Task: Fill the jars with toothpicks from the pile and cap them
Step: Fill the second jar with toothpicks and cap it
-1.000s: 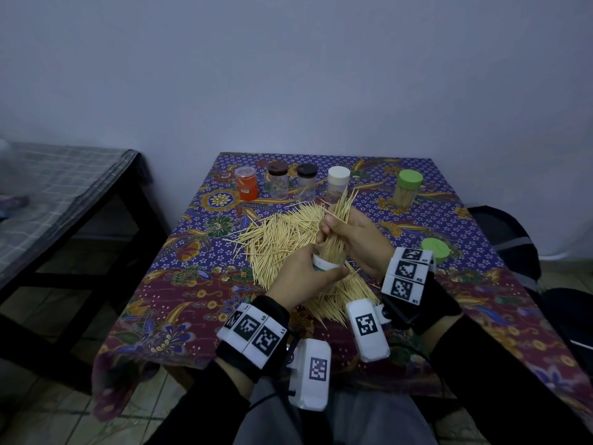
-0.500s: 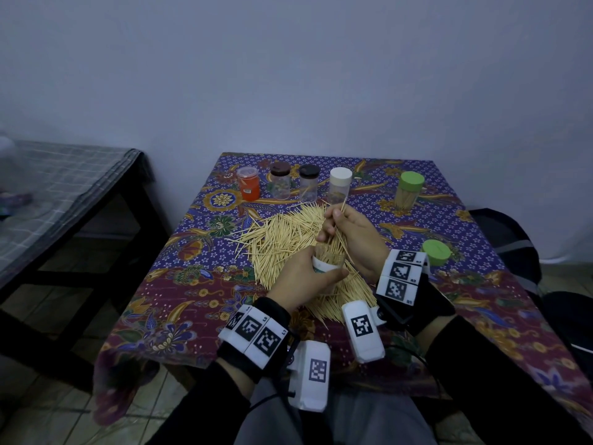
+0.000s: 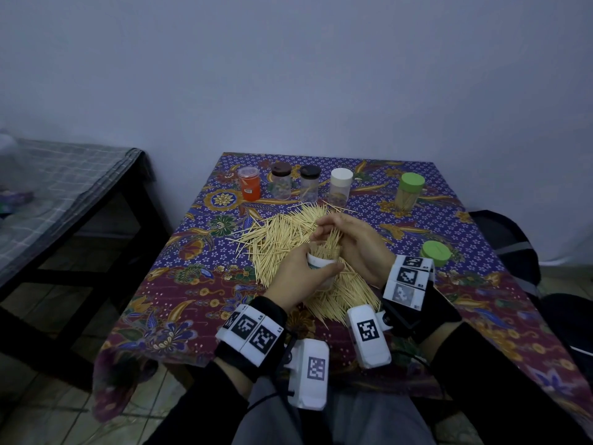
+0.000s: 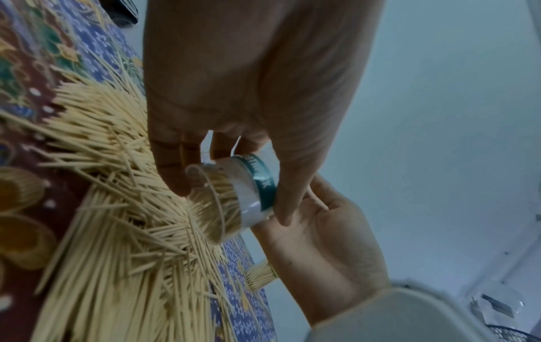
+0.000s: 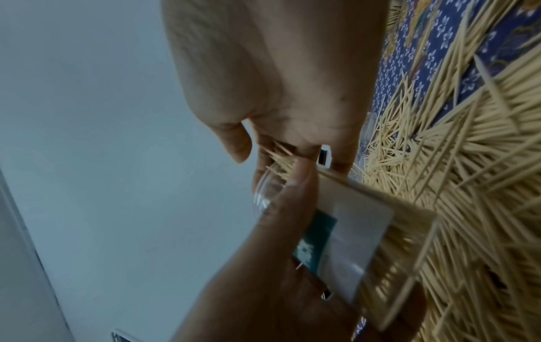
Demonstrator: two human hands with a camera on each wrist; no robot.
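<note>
You are gripping the jar (image 3: 322,264) above the pile (image 3: 288,239) with your left hand (image 3: 301,277) while your right hand (image 3: 356,242) is pinching toothpicks (image 3: 332,244) at its mouth; being light, stiff and slippery, they likely handle best bunched mid-length.

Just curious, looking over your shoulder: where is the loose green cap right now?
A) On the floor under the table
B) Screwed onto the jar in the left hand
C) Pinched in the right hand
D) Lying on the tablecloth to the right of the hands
D: the loose green cap lies flat on the tablecloth, to the right of the right hand, while the left hand holds an uncapped jar.
</note>
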